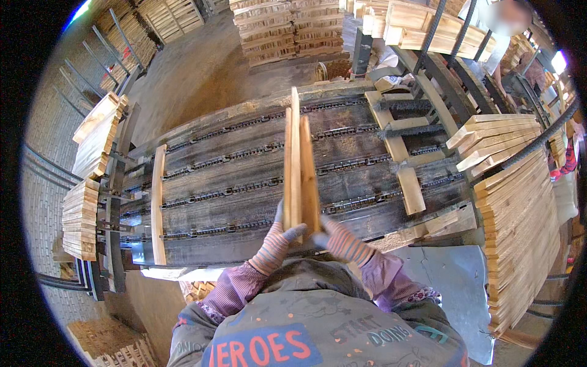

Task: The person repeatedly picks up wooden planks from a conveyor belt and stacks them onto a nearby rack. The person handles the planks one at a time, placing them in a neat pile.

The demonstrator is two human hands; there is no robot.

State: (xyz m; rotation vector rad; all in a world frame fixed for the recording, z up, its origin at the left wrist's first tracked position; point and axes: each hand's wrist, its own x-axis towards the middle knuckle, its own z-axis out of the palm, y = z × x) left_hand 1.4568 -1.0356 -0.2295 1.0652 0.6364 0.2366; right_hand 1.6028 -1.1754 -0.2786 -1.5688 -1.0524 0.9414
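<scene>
Two or three narrow wooden boards (296, 162) stand on edge side by side in front of me, pointing away over a dark conveyor table (244, 162) with several chains. My left hand (286, 229), in a striped knit glove, is closed around their near left side. On the near end of the rightmost board (310, 177) my right hand (330, 233) is closed from the right, its glove slightly blurred. The palms and some fingers are hidden behind the boards and cuffs. A single board (159, 202) lies across the chains at the left.
Boards are stacked on racks at the left (79, 220) and right (520, 238). Short wooden pieces (411, 191) lie on the conveyor's right end. A grey metal sheet (449, 287) is near my right arm. Another person (507, 24) stands at the far right behind metal bars.
</scene>
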